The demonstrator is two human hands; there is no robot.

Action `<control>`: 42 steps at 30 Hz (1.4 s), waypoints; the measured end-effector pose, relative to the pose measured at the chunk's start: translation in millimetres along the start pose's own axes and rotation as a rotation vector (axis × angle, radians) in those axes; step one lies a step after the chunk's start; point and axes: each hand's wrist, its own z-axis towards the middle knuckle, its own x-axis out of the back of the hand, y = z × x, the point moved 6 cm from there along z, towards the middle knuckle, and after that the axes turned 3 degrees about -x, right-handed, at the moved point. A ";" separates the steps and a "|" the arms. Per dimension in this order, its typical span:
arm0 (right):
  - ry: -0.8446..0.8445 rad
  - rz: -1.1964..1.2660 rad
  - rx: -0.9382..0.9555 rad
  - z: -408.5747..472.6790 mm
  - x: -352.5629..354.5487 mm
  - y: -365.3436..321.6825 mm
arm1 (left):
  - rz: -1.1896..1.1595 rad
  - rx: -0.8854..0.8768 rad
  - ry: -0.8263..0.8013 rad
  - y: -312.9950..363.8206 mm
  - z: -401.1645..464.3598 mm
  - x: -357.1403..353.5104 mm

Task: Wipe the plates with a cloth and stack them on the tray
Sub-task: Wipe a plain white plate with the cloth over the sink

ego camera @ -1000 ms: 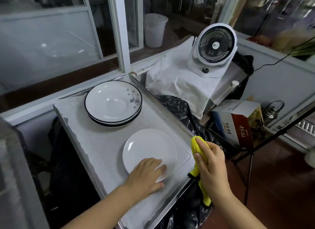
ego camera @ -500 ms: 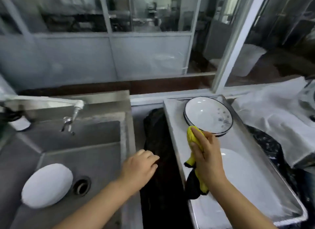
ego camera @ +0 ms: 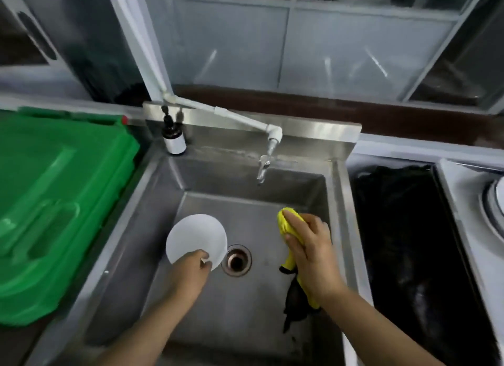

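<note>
A white plate [ego camera: 195, 237] lies in the steel sink [ego camera: 253, 207], left of the drain [ego camera: 236, 260]. My left hand [ego camera: 191, 267] pinches the plate's near edge. My right hand [ego camera: 311, 248] grips a yellow cloth [ego camera: 287, 224] over the right half of the sink, and a dark end of the cloth hangs below the hand. At the far right edge, part of the tray [ego camera: 463, 191] shows with the rim of the stacked plates [ego camera: 495, 204] on it.
A white pipe tap [ego camera: 266, 158] reaches over the back of the sink, with a small pump bottle [ego camera: 174, 142] at the back left corner. A green bin lid [ego camera: 54, 202] fills the left. A black bag [ego camera: 409, 229] lies between sink and tray.
The view has swung left from the tray to the sink. My left hand left the plate on the tray and now pinches the plate in the sink. My right hand still holds the cloth.
</note>
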 end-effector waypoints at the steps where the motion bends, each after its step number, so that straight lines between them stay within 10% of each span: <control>1: -0.017 -0.038 -0.015 4.4 -21.3 -1.3 | -0.059 0.068 -0.017 -26.0 14.4 -4.2; 16: -0.293 -0.218 -0.261 28.8 -190.9 44.4 | -0.602 0.730 -0.064 -191.5 108.2 -101.1; 29: -0.267 -0.238 -0.295 24.6 -188.3 48.4 | -1.117 0.890 0.103 -178.1 108.2 -109.1; 42: -0.212 -0.287 -0.252 24.8 -152.1 31.4 | -1.356 0.752 -0.084 -139.4 115.9 -91.0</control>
